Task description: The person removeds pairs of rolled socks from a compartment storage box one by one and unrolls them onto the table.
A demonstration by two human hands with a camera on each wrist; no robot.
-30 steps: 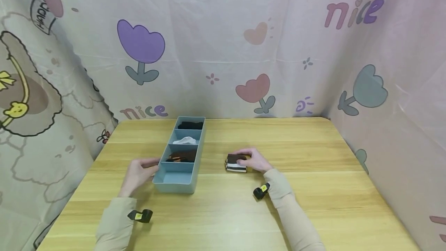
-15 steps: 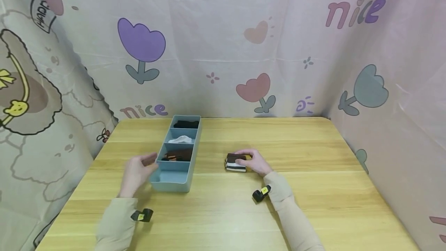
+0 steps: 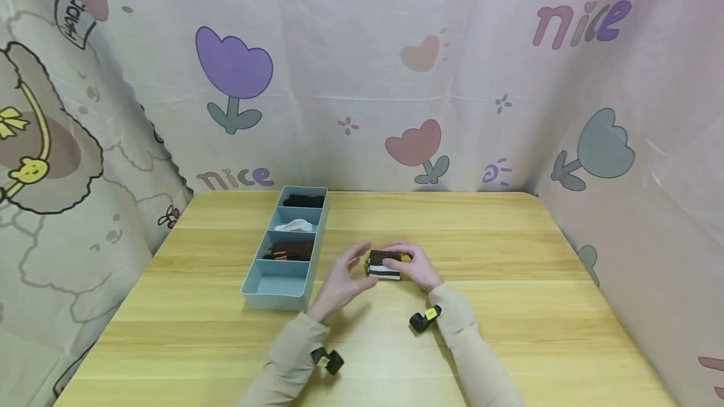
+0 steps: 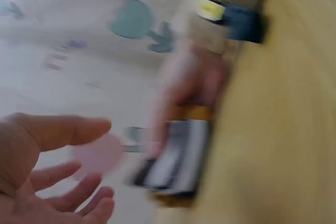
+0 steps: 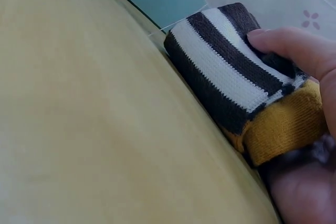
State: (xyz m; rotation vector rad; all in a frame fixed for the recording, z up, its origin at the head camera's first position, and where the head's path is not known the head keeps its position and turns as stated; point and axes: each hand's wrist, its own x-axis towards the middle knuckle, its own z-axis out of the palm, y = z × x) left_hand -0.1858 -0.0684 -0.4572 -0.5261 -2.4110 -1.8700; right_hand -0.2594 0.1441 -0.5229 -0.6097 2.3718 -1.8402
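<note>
A folded pair of striped socks [image 5: 226,61], dark brown and white with a mustard-yellow part, lies on the wooden table. My right hand [image 3: 415,265] grips it from the right, with the thumb on the near side; the fingers behind are partly hidden. Just left of the socks, my left hand [image 3: 342,281] has its fingers and thumb spread apart and holds nothing. In the left wrist view the socks [image 4: 178,156] look blurred, clear of the left hand's fingertips [image 4: 97,129].
Left of the hands stands a long blue-grey divided box [image 3: 277,301]. Its back compartments hold a black folded item [image 3: 303,201], a white cloth item [image 3: 295,225] and a brown item [image 3: 294,250]; the front one shows a bare bottom. A printed curtain [image 3: 339,68] hangs behind the table.
My left hand has let go of the box and moved right, close to the socks. The box shifted slightly left earlier. My right hand keeps its hold on the socks.
</note>
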